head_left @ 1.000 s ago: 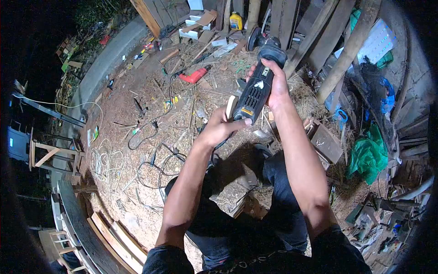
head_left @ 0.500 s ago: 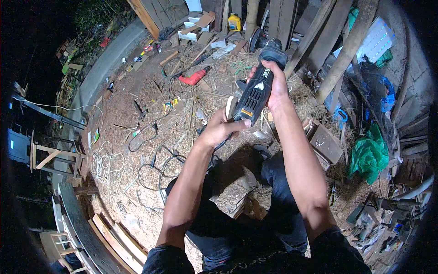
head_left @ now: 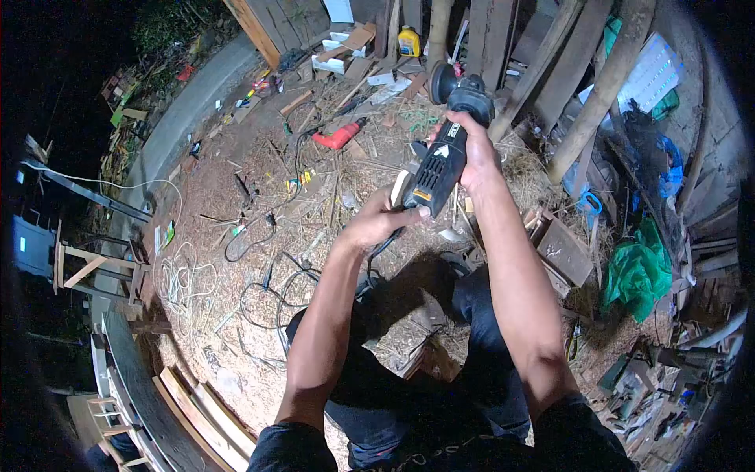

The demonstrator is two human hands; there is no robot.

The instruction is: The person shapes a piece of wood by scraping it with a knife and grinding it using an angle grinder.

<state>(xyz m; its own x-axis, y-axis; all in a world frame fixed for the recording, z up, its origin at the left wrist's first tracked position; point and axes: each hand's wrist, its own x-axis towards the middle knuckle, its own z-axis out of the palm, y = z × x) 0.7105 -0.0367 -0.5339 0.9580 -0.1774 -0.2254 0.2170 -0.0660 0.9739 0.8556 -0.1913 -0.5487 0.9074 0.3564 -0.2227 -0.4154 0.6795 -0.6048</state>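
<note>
A black angle grinder (head_left: 440, 161) is held up in both hands, its disc (head_left: 443, 82) at the upper left end. My right hand (head_left: 474, 149) is wrapped round the body just below the head, fingertips partly hidden behind it. My left hand (head_left: 381, 220) grips the rear end, thumb across the base, and a small pale wooden piece (head_left: 399, 187) sits between this hand and the grinder. A dark cable (head_left: 383, 245) runs down from the rear of the tool.
A red drill (head_left: 336, 136) lies on the ground beyond my left hand, with black cable loops (head_left: 271, 295) nearer me. Wood posts (head_left: 602, 98) lean at the right, above a green plastic sheet (head_left: 638, 271). Planks (head_left: 206, 417) lie at the lower left.
The grinder's head end has tilted slightly, with the disc showing broader. Both hands keep their hold, and the view has shifted a little.
</note>
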